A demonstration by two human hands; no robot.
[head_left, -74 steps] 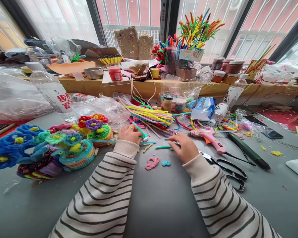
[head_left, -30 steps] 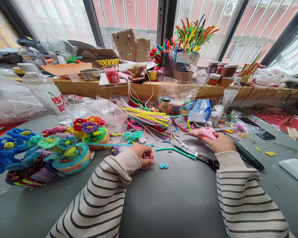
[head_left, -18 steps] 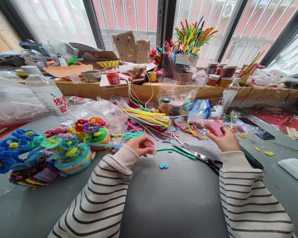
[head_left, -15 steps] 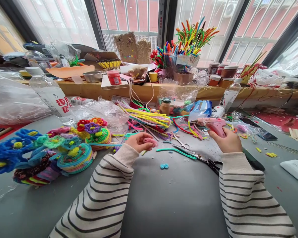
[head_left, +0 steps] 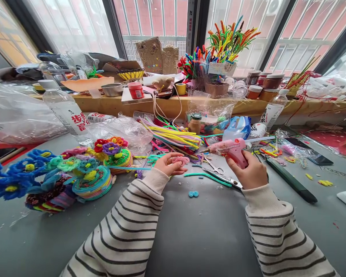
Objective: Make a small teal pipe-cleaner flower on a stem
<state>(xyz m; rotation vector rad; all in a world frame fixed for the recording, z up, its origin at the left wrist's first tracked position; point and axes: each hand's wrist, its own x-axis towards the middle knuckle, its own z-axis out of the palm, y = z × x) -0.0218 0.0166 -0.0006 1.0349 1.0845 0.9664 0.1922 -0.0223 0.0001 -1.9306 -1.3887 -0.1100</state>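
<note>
My left hand (head_left: pixel 168 166) pinches a small pink pipe-cleaner flower (head_left: pixel 182 160) above the middle of the table. To its right, my right hand (head_left: pixel 248 169) is wrapped round the handle of a pink hot glue gun (head_left: pixel 233 150). The gun's nozzle points left towards the flower, with a gap between them, and a clear glue stick (head_left: pixel 263 139) sticks out of its back. Below the hands lie two joined blue coils (head_left: pixel 193 194) and a teal pipe cleaner (head_left: pixel 207 178). Scissors (head_left: pixel 215 167) lie between the hands, partly covered by the right one.
Pipe-cleaner flowers (head_left: pixel 30 167) and a round striped piece (head_left: pixel 93 184) stand at the left. A bundle of pipe cleaners (head_left: pixel 175 134), a small jar (head_left: pixel 194 124) and water bottles (head_left: pixel 65 111) sit behind. A dark green bar (head_left: pixel 291 181) lies right.
My right hand has brought the glue gun left and slightly down, closer to the pink flower. My left hand keeps its pinch, turning slightly so more of the flower shows. The view has shifted slightly.
</note>
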